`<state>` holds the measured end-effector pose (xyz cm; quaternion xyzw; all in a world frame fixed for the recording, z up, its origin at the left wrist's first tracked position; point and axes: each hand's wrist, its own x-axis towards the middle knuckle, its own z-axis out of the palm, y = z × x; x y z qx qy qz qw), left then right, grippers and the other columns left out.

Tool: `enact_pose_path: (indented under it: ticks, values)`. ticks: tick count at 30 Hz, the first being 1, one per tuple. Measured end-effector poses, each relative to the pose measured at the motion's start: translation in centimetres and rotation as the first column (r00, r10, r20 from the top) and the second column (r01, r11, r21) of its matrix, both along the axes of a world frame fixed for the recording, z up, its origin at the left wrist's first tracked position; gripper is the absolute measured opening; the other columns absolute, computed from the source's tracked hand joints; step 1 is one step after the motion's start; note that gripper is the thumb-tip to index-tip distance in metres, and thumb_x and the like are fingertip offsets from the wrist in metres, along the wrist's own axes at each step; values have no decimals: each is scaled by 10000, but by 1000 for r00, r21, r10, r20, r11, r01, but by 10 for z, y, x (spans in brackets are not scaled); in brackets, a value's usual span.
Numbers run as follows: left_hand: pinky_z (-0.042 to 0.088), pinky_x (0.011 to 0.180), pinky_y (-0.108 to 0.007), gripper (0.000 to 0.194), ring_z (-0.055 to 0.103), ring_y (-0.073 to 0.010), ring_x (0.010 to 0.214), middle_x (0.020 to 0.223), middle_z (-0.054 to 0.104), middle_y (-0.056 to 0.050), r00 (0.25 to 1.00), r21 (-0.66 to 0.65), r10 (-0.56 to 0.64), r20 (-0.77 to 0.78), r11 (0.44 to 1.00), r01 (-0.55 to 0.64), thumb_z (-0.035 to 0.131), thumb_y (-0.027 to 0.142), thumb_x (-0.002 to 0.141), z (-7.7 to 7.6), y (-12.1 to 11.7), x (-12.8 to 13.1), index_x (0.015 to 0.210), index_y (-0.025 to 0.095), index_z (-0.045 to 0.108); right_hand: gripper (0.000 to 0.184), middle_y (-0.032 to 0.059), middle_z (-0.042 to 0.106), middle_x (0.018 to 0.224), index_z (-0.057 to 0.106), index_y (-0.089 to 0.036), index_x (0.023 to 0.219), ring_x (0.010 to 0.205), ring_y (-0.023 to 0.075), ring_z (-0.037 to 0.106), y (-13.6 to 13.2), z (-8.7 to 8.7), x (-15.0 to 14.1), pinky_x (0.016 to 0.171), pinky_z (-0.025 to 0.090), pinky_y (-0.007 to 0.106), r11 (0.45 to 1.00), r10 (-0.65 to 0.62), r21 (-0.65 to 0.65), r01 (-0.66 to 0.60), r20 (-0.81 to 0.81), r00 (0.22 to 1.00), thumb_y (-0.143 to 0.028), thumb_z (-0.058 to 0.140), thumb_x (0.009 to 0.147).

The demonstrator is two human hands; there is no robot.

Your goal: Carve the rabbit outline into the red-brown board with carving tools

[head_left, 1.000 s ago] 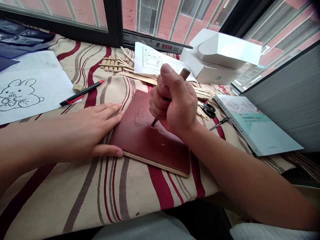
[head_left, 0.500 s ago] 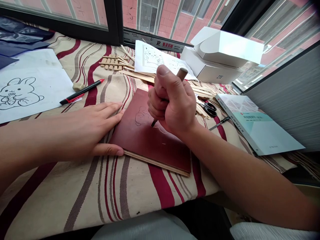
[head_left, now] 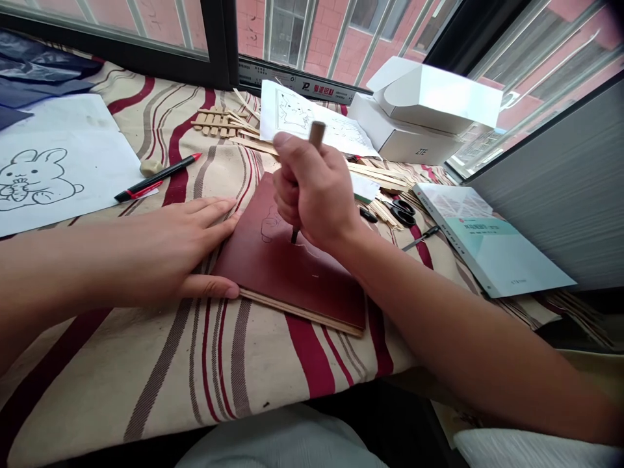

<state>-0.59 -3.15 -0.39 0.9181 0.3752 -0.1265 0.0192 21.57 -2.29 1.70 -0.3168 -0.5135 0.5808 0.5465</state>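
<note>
My right hand (head_left: 314, 192) is shut around a wood-handled carving tool (head_left: 316, 133), and its dark steel tip rests on a reddish-brown wooden board (head_left: 292, 279). The tip sits at the edge of a faint rabbit outline (head_left: 270, 227) cut or drawn into the surface. My left hand (head_left: 190, 244) lies flat with its fingers apart, pressing on the board's left edge. The board's top corner is partly hidden behind my right hand.
The board lies on a striped cloth (head_left: 146, 364). Beyond it are a rabbit drawing (head_left: 49, 185), a red-and-black marker (head_left: 156, 177), wooden sticks (head_left: 214, 122), a cartoon print (head_left: 292, 110), a white ZTE box (head_left: 404, 140), scissors (head_left: 402, 211) and a book (head_left: 492, 244).
My right hand has shifted left and the tool's handle now stands more upright, with its tip still on the board. My left hand has stayed in place on the board.
</note>
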Motion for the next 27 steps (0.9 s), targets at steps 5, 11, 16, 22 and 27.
enact_pose_path:
  ticks: [5,11,16,22,27]
  values:
    - [309,1303,-509,1253,341,-425,1607,1762,305,-248,999,19,-24,42,1000,23,193,990,865,-1,2,-1,1677,46,332,546,-98,244,455,295,-254,611,383,49,171,8,4,0,352,182,226,989,100,-109,-98,9,995,-419,704,933]
    - [383,1254,-529,1368,405,-440,1570,1741,337,-267,1000,42,-8,-13,999,9,2,1027,789,-1,3,-1,1661,42,375,473,-110,159,492,226,-244,672,422,46,62,19,4,4,343,92,172,937,203,-276,-213,-63,977,-351,472,1062]
    - [376,1262,-532,1371,354,-437,1606,1764,313,-236,1000,54,8,-17,999,-7,3,1038,773,-2,2,-3,1643,67,424,565,-132,131,482,139,-254,694,425,33,21,30,-3,11,339,67,145,879,115,-437,-193,-199,973,-437,487,1100]
    - [354,1280,-519,1273,318,-422,1630,1799,245,-213,998,14,36,-54,999,-35,140,1009,824,6,-3,3,1666,87,389,616,-116,148,467,152,-244,659,408,45,37,31,1,21,335,76,162,855,213,-419,-306,-253,944,-535,440,1119]
    - [320,1298,-506,1159,328,-415,1629,1802,245,-205,1000,43,-2,-21,999,3,330,940,880,-1,-1,-7,1700,119,322,684,-104,168,462,205,-233,621,396,44,94,13,12,27,353,101,181,936,231,-240,-257,-131,964,-645,545,1049]
